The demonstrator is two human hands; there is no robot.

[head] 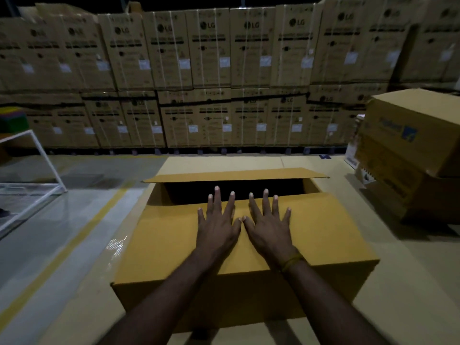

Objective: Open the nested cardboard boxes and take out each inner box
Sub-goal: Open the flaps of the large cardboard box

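Note:
A large brown cardboard box [159, 245] stands on a flat cardboard sheet in front of me. Its near top flap lies almost flat; the far flap [234, 176] is raised a little, leaving a dark gap between them. What is inside the box is hidden in shadow. My left hand [217, 221] and my right hand [268, 224] rest side by side, palms down with straight spread fingers, on the near flap. Their fingertips reach past the flap's edge over the gap. A yellow band circles my right wrist.
A wall of stacked, strapped cardboard cartons [211, 78] fills the background. Two stacked brown boxes [408, 145] stand at the right. A white metal frame [37, 170] stands at the left. A yellow floor line [74, 235] runs along the grey floor left of the sheet.

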